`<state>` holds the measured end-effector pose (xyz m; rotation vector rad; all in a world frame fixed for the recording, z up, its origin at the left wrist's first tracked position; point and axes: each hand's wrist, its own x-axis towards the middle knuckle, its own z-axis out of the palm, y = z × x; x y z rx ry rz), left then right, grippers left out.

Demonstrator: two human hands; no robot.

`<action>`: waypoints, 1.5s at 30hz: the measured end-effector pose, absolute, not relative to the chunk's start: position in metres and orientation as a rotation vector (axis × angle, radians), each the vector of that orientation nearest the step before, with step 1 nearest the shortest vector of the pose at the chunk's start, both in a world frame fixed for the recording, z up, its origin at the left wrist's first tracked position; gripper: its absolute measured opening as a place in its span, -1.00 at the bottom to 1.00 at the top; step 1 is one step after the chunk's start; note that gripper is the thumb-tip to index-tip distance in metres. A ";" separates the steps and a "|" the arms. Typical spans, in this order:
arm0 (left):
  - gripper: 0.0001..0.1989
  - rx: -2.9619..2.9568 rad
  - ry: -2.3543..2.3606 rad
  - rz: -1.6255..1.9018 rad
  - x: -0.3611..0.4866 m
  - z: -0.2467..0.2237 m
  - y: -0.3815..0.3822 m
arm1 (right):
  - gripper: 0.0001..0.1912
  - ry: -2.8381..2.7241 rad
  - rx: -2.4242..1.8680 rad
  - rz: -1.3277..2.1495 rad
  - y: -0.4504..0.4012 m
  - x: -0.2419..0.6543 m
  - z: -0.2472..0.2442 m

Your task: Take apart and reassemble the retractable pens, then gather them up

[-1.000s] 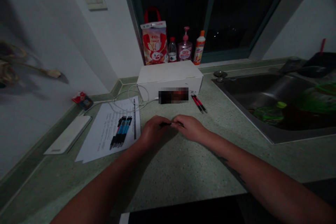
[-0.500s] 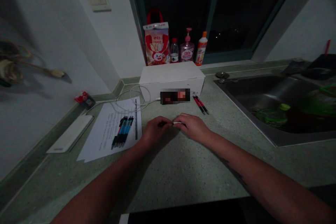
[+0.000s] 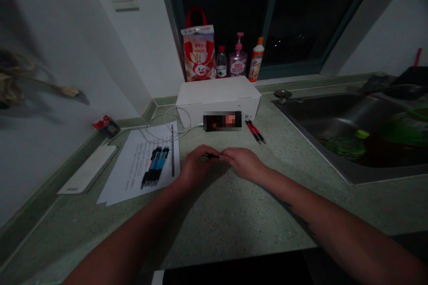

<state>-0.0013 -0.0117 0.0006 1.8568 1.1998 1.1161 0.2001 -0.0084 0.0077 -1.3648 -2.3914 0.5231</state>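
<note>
A slim dark pen [image 3: 212, 156] was pinched between the left hand [image 3: 199, 164] and the right hand [image 3: 242, 162], both curled inward above the middle of the tabletop [image 3: 234, 213], apparently so that it could be steadied from both sides. Most of it was hidden in the grip, and its exact form could not be made out. Blue pens [image 3: 155, 167] were laid together on a printed sheet [image 3: 133, 173] toward the left edge, while red pens [image 3: 255, 131] were set just beside a white box [image 3: 217, 93], against which a blurred object [image 3: 222, 121] could not be identified.
</note>
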 end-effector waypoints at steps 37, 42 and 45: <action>-0.88 1.777 1.280 1.042 -0.006 0.003 -0.008 | -0.79 -2.235 -1.240 0.464 -0.005 0.211 0.004; -0.91 1.783 1.233 1.052 -0.006 0.005 -0.006 | -0.82 -2.228 -1.297 0.512 -0.004 0.212 0.005; -0.93 1.810 1.236 1.075 -0.006 0.005 -0.005 | -0.81 -2.235 -1.316 0.588 -0.004 0.211 0.005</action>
